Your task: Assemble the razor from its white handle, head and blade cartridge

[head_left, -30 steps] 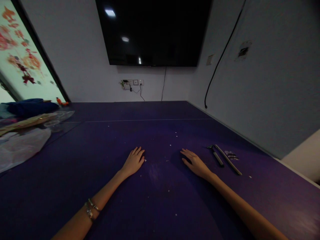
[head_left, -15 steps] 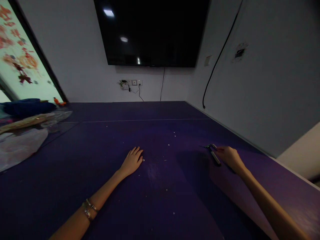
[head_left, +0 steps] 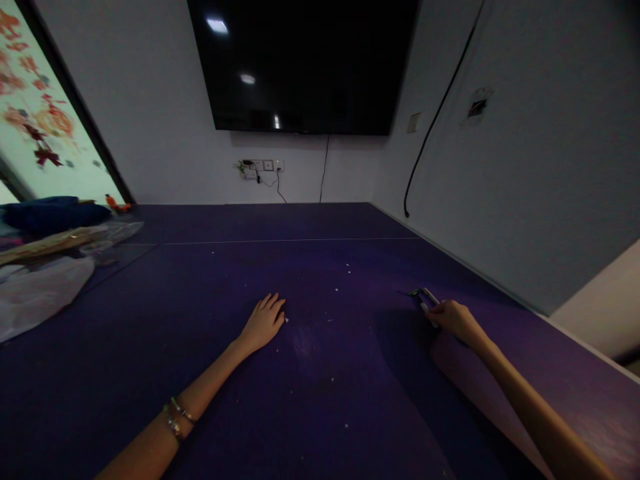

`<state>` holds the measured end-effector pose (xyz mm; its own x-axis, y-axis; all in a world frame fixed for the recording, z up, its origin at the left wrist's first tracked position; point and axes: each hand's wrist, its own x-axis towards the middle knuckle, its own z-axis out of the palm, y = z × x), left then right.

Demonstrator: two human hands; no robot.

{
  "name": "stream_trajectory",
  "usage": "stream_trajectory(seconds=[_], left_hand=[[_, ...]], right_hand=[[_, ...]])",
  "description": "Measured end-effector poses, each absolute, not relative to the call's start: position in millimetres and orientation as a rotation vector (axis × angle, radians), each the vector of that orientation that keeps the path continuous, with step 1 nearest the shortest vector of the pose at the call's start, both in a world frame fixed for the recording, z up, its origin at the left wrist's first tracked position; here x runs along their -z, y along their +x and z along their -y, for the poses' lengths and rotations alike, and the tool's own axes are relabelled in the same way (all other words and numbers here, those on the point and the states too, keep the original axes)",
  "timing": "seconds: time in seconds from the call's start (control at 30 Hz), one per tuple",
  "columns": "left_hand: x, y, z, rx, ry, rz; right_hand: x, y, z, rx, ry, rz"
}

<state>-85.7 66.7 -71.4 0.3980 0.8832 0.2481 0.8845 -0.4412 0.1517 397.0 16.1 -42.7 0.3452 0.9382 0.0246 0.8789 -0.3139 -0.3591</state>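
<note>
My left hand (head_left: 263, 321) lies palm down on the purple surface (head_left: 215, 373), fingers a little apart, holding nothing. A small white scrap (head_left: 287, 320) lies by its thumb. At the right, my right hand (head_left: 456, 320) has its thumb and fingers closed on the near arm of a small two-armed tool (head_left: 429, 296). The tool has two pale, slim arms that meet at a greenish end pointing away to the left. Its exact kind is too small to make out. My fingers hide part of the near arm.
Several white crumbs (head_left: 337, 290) are scattered over the surface. Plastic bags (head_left: 47, 283) and a dark blue cloth (head_left: 57, 215) lie at the far left. A television (head_left: 310, 67) hangs on the back wall above sockets (head_left: 269, 165). A black cable (head_left: 434, 123) hangs along the right wall.
My right hand has shifted slightly towards me and left, from the tool's far arm to its near arm, and now grips it. My left hand has stayed still.
</note>
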Motion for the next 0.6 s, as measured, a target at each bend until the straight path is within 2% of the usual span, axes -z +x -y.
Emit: stream_trajectory(seconds=[0.3,0.47,0.6], left_hand=[[69,-85,-67,0.539,-2.626,1.671],[47,-61,-59,1.014,-2.609,1.601],[25,-14,-46,1.381,-2.817,1.637]], right_hand=[[39,390,-15,-0.232,-2.227,1.588],[22,356,-15,-0.069,-2.036,1.623],[2,301,-8,-0.001,-1.859,1.752]])
